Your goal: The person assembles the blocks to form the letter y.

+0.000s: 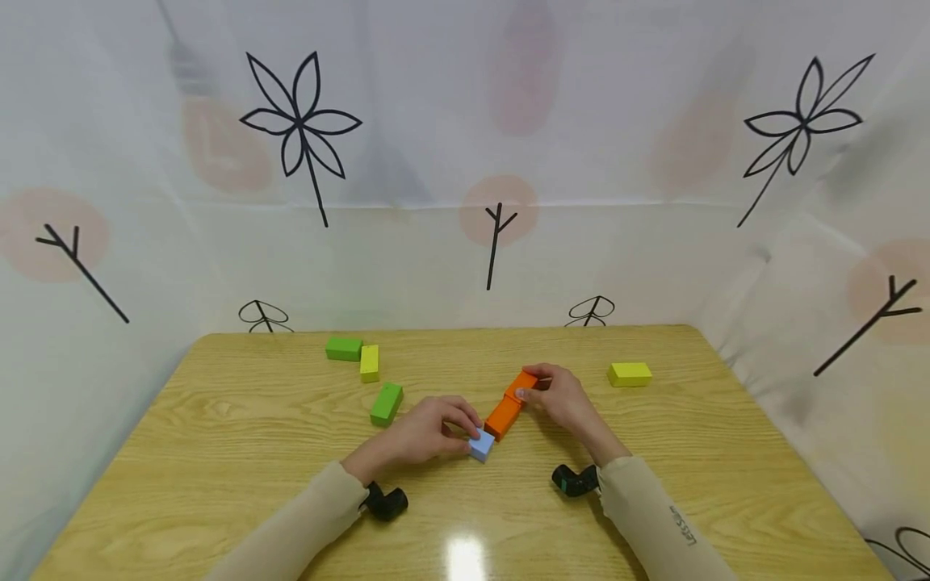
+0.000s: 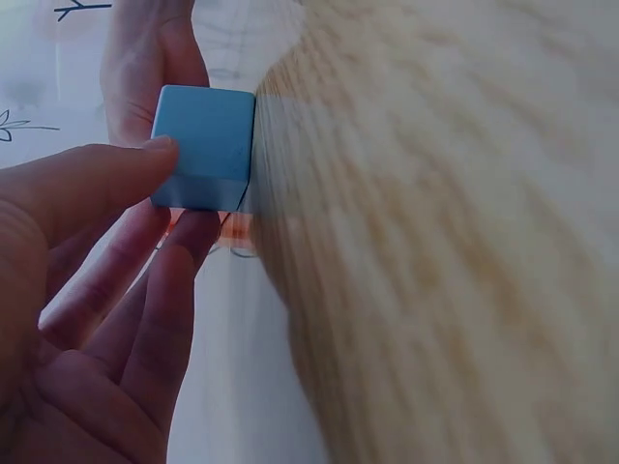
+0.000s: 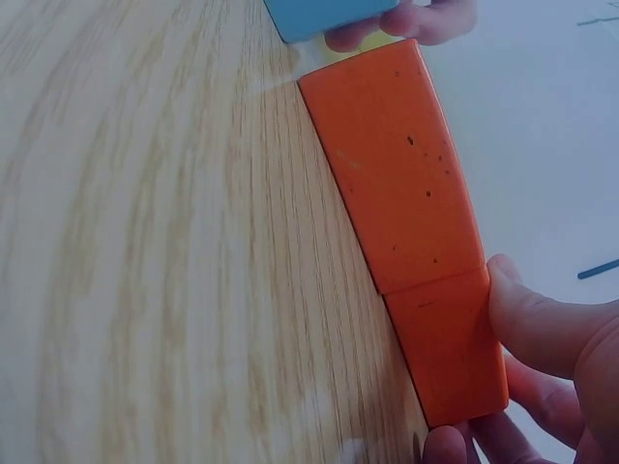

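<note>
Two orange blocks lie end to end on the wooden table, the nearer block (image 1: 503, 419) and the farther block (image 3: 447, 338), with a slight step at their joint. My right hand (image 1: 561, 397) grips the farther one between thumb and fingers. A small light-blue block (image 1: 480, 445) is pinched by my left hand (image 1: 427, 429), just short of the near end of the orange row. In the left wrist view the thumb presses one side of the blue block (image 2: 203, 140) while fingers lie behind it. The right wrist view shows a narrow gap between blue and orange.
To the left on the table (image 1: 240, 420) are a green block (image 1: 387, 404), a yellow block (image 1: 370, 364) and another green block (image 1: 344, 349). Another yellow block (image 1: 630, 374) lies at the right. A patterned white cloth (image 1: 407, 266) hangs behind the table.
</note>
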Demonstrator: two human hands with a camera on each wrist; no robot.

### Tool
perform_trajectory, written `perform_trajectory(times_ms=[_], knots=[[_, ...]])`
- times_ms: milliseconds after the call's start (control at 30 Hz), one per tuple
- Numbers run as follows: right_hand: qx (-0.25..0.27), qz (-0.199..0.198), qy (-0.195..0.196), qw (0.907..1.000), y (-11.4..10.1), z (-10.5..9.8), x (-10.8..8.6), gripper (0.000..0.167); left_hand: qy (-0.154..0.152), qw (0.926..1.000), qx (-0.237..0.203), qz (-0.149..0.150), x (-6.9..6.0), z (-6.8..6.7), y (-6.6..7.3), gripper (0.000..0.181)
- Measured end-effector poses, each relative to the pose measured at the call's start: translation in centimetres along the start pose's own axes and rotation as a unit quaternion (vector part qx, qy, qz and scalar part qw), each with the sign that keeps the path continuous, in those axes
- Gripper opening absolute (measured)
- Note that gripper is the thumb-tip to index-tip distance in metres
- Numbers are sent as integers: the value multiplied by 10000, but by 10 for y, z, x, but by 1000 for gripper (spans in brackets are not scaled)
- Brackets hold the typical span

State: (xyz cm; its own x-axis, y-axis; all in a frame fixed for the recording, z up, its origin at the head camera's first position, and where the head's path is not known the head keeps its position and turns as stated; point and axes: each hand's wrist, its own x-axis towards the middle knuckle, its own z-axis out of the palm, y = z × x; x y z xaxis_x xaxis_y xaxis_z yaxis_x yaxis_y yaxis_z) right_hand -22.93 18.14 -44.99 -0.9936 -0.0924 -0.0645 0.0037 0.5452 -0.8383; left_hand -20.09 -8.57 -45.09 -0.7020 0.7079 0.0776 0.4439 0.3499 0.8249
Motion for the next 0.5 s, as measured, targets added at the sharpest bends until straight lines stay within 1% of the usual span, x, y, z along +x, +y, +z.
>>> perform_trajectory(times_ms=[500], knots=[[-43, -55, 39, 10000, 0, 0, 1, 49, 5, 10000, 90, -32, 4, 1, 3, 13]])
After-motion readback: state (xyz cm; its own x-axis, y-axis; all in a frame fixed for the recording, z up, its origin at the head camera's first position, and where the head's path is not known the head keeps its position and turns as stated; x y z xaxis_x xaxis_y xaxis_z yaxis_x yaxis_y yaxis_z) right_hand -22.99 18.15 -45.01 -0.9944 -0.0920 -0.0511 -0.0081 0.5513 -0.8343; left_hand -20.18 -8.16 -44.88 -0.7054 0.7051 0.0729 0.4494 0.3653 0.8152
